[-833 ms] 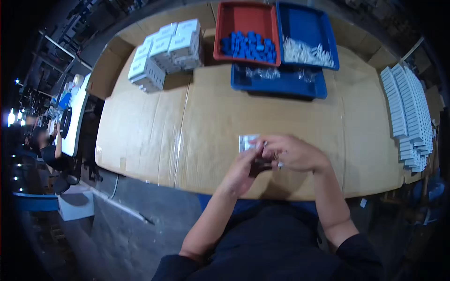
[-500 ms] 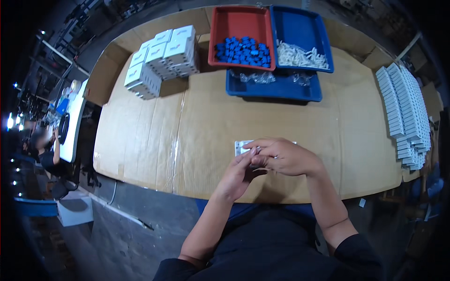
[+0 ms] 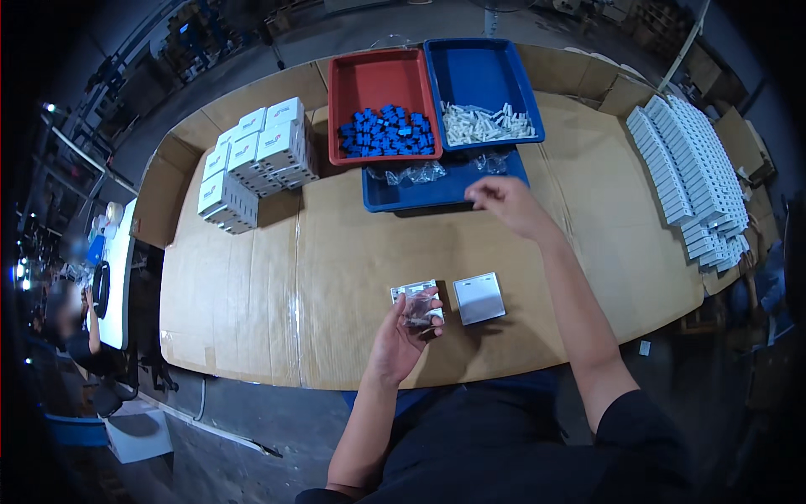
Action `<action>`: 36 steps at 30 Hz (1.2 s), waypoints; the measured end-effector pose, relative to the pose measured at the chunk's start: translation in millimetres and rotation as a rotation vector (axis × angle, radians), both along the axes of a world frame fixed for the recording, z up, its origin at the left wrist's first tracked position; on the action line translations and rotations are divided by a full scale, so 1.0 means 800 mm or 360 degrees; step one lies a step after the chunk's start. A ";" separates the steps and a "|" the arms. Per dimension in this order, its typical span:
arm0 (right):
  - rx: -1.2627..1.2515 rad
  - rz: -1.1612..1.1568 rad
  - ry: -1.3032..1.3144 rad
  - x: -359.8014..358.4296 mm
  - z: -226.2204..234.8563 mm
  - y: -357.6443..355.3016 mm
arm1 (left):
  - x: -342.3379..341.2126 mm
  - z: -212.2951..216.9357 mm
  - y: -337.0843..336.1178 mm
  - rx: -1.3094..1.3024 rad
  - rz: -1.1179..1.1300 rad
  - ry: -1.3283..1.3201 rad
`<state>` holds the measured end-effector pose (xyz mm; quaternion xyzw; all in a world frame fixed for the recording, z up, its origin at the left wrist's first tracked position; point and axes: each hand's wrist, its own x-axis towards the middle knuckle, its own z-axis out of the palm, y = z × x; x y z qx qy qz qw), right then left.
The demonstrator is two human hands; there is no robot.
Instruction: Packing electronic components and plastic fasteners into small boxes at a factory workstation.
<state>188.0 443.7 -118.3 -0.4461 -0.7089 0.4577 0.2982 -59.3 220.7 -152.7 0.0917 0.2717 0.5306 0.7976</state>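
My left hand [image 3: 396, 344] is palm up near the front of the cardboard-covered table, its fingers curled round a small clear plastic bag [image 3: 420, 311]. What is inside the bag is too unclear to name. Behind those fingers lies a white plastic piece [image 3: 405, 291] with a detailed surface, partly hidden. To its right is a square, smooth white plate [image 3: 478, 298]. My right hand [image 3: 508, 206] is stretched forward at the front right of the lower blue tray [image 3: 390, 195]. Its fingers are bent together, and whatever they hold, if anything, cannot be made out.
Behind stand a red tray [image 3: 382, 76] of small blue parts and a blue tray [image 3: 470, 67] of white parts. Clear bags lie in the lower tray. White boxes [image 3: 227, 197] are stacked left, white plates [image 3: 688, 181] right. A person [image 3: 75, 319] sits far left.
My hands, together before over the white pieces, have parted. The right reached forward to the lower blue tray, uncovering the white plate; the left stays near the front with the bag now showing.
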 end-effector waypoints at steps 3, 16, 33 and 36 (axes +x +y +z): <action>0.0298 -0.0305 -0.0070 0.023 -0.021 0.064 | 0.006 -0.002 -0.006 -0.0015 -0.0025 -0.0054; 0.0845 -0.0707 -0.1156 -0.011 -0.012 0.165 | -0.004 -0.007 -0.018 -0.0132 0.0018 -0.0172; 0.0913 -0.0534 -0.0702 0.042 -0.020 0.214 | -0.005 -0.009 0.005 -0.0144 -0.0016 -0.0050; 0.1027 -0.0631 -0.0472 0.054 -0.029 0.214 | -0.003 -0.006 0.012 -0.0161 -0.0036 -0.0074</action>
